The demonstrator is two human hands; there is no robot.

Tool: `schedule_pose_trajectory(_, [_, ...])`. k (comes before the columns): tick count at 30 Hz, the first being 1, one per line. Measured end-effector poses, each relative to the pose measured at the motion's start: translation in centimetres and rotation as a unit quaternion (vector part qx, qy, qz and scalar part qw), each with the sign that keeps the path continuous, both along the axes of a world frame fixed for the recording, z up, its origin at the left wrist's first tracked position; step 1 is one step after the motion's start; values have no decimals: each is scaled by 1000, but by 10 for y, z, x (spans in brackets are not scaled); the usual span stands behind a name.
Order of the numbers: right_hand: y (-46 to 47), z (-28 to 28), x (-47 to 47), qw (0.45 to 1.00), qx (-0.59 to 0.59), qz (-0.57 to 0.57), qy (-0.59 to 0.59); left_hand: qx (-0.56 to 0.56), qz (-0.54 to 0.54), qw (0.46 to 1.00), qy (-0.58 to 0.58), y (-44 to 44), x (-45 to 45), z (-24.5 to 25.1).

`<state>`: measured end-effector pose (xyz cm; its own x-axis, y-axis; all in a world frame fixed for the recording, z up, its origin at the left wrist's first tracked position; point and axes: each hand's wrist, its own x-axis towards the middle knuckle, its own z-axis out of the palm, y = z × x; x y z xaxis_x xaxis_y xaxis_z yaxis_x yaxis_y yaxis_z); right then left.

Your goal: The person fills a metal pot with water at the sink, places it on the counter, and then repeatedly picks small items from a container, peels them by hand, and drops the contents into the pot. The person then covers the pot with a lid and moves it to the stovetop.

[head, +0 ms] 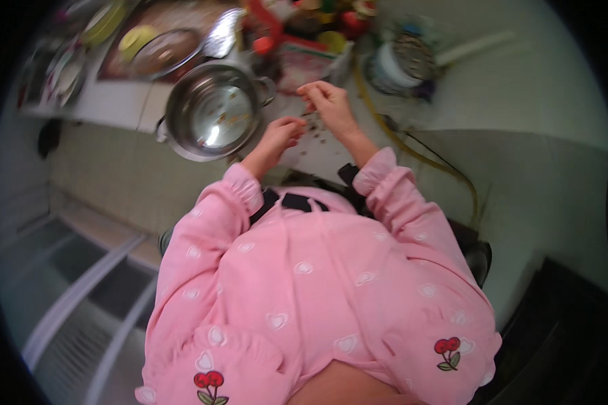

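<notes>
My left hand [282, 132] hangs over the white counter just right of a steel pot [214, 109], its fingers curled together. Above and to the right, my right hand [329, 104] has thumb and fingertips pinched together; blur hides whether anything small is between them. Small brown bits [315, 132] lie scattered on the counter below and between my hands. Inside the pot, several yellowish-brown pieces [233, 117] rest on the shiny bottom. A clear plastic bag with pinkish contents [301, 68] sits just behind my right hand.
Behind the pot are a cleaver-like metal blade [224, 33], a glass lid [166, 53] and a brown board [119, 71]. Red-capped containers [262, 45] crowd the back. To the right stand a white tub [395, 68] and a yellow hose [410, 152] that curves down past the counter's edge.
</notes>
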<state>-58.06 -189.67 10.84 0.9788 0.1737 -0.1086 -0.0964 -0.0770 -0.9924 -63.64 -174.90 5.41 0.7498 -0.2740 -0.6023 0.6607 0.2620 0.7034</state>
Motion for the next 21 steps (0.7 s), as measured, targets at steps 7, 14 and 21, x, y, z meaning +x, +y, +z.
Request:
schedule_pose_trajectory(7, [-120,13,36,974,-94,-187,-83,63,-32,992,-107,-29,20,-15])
schedule_pose_trajectory(14, [-226,32,82,789,-517,-308,-124,108,-67,990,-64,-39,20,10])
schedule_pose_trajectory(21, [-230,32,106,748,-607,-256,-78,69,-69,994,-55,-51,25,24])
